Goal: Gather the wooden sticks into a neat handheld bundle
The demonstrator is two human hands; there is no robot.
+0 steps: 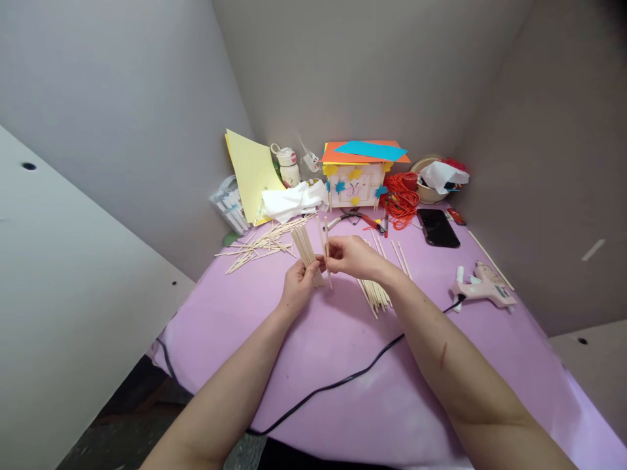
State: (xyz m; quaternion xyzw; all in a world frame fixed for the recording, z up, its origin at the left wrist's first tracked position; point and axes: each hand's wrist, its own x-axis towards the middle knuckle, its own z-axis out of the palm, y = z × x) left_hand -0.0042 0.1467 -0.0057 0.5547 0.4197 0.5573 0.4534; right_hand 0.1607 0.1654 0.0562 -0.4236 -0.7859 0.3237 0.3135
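Observation:
Near the middle of the pink-covered table (313, 365), my left hand (298, 284) is closed round a bundle of thin wooden sticks (304, 245) that point up and away. My right hand (349, 254) is just right of it, its fingers pinching a wooden stick (327, 236) held nearly upright beside the bundle. Beneath my right wrist lies a pile of sticks (375, 295), partly hidden by the forearm. More loose sticks (267, 245) are scattered at the back left.
Behind stand a decorated box (356, 186), a white bottle (288, 166) and yellow paper (252, 173). Pliers (365, 219), red cord (401, 199), a bowl (426, 189) and a phone (439, 228) lie back right. A glue gun (484, 290) is at right; its black cable (337, 383) crosses the front.

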